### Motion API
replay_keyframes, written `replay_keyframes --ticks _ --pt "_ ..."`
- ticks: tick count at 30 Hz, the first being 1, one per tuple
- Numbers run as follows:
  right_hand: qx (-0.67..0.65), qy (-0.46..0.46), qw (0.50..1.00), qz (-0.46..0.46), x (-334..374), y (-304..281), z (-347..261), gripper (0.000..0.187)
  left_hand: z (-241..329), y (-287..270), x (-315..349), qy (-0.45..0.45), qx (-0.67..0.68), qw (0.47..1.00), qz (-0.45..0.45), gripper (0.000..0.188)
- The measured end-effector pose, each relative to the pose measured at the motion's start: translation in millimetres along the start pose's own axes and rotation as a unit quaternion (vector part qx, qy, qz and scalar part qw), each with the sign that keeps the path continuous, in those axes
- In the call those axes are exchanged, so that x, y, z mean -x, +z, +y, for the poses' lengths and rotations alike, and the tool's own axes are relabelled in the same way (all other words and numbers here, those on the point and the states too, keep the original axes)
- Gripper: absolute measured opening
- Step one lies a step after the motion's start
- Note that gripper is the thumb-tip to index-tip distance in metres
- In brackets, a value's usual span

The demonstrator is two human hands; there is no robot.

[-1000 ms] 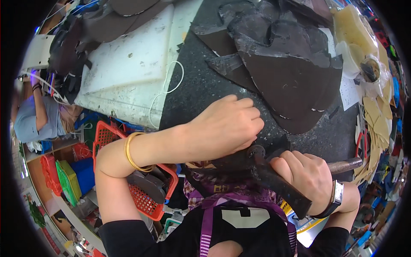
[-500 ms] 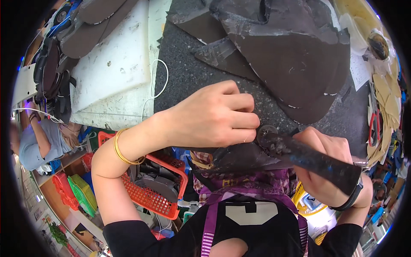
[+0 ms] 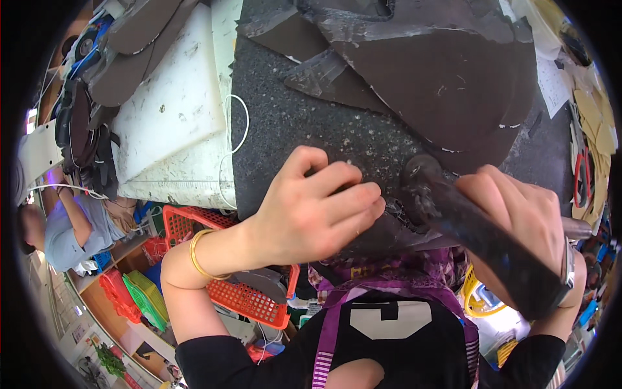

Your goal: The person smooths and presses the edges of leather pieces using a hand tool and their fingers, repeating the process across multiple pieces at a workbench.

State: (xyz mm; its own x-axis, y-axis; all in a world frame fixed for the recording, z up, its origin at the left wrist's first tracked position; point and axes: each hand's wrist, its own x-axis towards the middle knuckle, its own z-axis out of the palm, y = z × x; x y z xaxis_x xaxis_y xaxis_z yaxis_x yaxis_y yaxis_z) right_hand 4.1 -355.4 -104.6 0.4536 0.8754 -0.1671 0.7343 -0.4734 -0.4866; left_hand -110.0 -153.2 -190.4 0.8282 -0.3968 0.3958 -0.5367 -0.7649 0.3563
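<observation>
My right hand (image 3: 518,211) is closed around a shoemaker's hammer, whose metal handle end sticks out past the wrist. The dark hammer (image 3: 489,240) has a round face on the worktop side and a long tapered end slanting back toward my forearm. My left hand (image 3: 317,204) is closed, its fingers curled and the fingertips at a dark leather-like piece (image 3: 405,230) by the near edge of the worktop. The thumb and the exact grip are hidden. The hammer's face sits just right of the left fingers, over the dark piece.
Large dark brown cut pieces (image 3: 447,84) lie on the dark grey worktop (image 3: 285,123). A white board (image 3: 175,104) and a thin white cord are at left, red-handled scissors (image 3: 582,178) at right. An orange basket (image 3: 249,305) stands below; a co-worker (image 3: 71,227) is at far left.
My left hand has turned and drawn back toward me, away from the hammer's face. The hammer and right hand have shifted to the right. The whole view has shifted slightly.
</observation>
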Motion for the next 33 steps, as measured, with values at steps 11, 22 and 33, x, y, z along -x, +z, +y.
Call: replay_keyframes --ticks 11,22,33 --pt "-0.007 0.001 0.998 -0.058 1.0 3.4 -7.4 0.015 6.2 -8.6 -5.1 -0.076 0.001 0.996 -0.044 0.029" --pt "0.018 -0.01 1.0 0.009 9.9 12.1 -14.0 0.018 33.3 -6.0 8.2 -0.091 -0.062 0.993 -0.038 0.02" --pt "-0.042 -0.06 0.997 -0.013 -9.6 14.9 -9.6 0.018 42.3 -6.8 26.5 -0.131 -0.062 0.989 -0.004 0.028"
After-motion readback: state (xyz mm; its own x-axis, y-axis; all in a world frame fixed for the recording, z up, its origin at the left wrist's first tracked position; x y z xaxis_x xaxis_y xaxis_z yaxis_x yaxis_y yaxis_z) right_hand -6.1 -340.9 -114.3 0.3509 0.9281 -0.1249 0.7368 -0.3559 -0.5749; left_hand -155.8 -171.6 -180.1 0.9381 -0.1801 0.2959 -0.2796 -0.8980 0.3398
